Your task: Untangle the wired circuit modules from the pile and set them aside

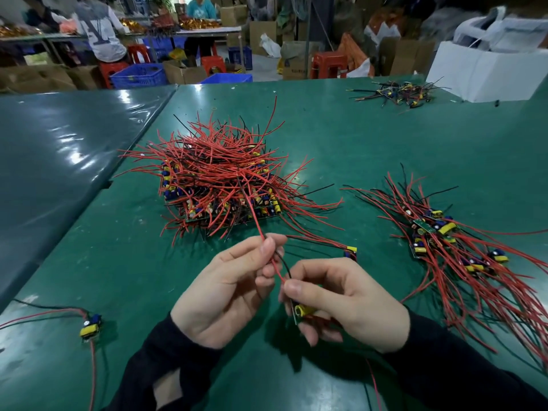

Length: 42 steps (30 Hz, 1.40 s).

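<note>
The circuit module [301, 312] being freed sits low in the right hand [344, 301], its yellow component and small board edge peeking out below the thumb; the fingers curl round it in a closed grip that keeps the board steady while its leads are worked loose. From it a red wire [268, 256] and a thinner black wire [283, 264] rise toward the left hand [225, 289], whose thumb and forefinger pinch the red lead near the top, the other fingers loosely bent. Holding the lead at two places like this probably lets the person keep it taut and follow it back, since the red wire runs straight on up into the pile [219, 179] and is not yet clear of it.

The pile lies just beyond the hands on the green counter [355, 137], a dense mound of red and black leads over many blue-and-yellow modules; the crossing wires on top are what will likely snag the held lead as it is drawn out. To the right lies the set-aside bunch [450, 241], its modules roughly together and leads fanned out, a likely destination. One loose module [351, 252] lies just past the right hand, another single module [90, 326] sits near the left edge, and a smaller heap [397, 93] lies far back beside a white box [486, 69]. Other people work at tables beyond.
</note>
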Tool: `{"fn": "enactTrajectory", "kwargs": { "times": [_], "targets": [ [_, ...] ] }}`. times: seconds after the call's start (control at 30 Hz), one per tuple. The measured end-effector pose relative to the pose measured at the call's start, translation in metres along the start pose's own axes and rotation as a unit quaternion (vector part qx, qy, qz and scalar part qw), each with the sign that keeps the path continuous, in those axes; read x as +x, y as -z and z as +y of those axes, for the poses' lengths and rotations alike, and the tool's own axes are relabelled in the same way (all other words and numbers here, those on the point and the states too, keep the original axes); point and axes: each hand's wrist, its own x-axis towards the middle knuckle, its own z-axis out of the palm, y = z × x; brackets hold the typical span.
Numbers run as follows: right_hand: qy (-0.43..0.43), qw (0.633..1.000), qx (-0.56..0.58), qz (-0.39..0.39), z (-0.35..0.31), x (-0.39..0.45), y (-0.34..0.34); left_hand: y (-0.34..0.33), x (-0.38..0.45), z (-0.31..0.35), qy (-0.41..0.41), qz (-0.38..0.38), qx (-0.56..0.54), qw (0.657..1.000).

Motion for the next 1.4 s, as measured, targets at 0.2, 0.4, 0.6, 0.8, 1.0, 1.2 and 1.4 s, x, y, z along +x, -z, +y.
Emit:
{"fn": "enactTrajectory", "kwargs": {
  "times": [0.2, 0.4, 0.6, 0.8, 1.0, 1.2, 1.4],
  "targets": [
    [0.023, 0.999, -0.039, -0.008, 0.004, 0.0, 0.003, -0.004, -0.001, 0.001, -0.089, 0.063, 0.094, 0.99],
    [0.1, 0.962, -0.248, 0.063, 0.008, 0.001, 0.0, -0.01, 0.001, -0.015, -0.262, 0.135, 0.25, 0.922],
    [-0.019, 0.997, -0.03, 0.064, 0.004, 0.003, 0.004, -0.003, 0.001, -0.007, -0.001, 0.022, 0.154, 0.988],
    [-0.047, 0.998, 0.041, 0.015, 0.003, 0.004, 0.009, -0.002, 0.001, -0.008, 0.008, -0.004, 0.144, 0.99],
    [0.032, 0.992, -0.085, 0.082, 0.009, 0.005, 0.009, -0.006, 0.003, -0.019, -0.121, 0.053, 0.191, 0.973],
    [0.088, 0.956, -0.246, 0.134, 0.017, 0.005, 0.01, -0.009, 0.006, -0.022, -0.191, 0.092, 0.256, 0.943],
    [0.194, 0.863, -0.441, 0.153, 0.02, 0.003, 0.004, -0.011, 0.004, -0.025, -0.204, 0.122, 0.278, 0.931]
  ]
}}
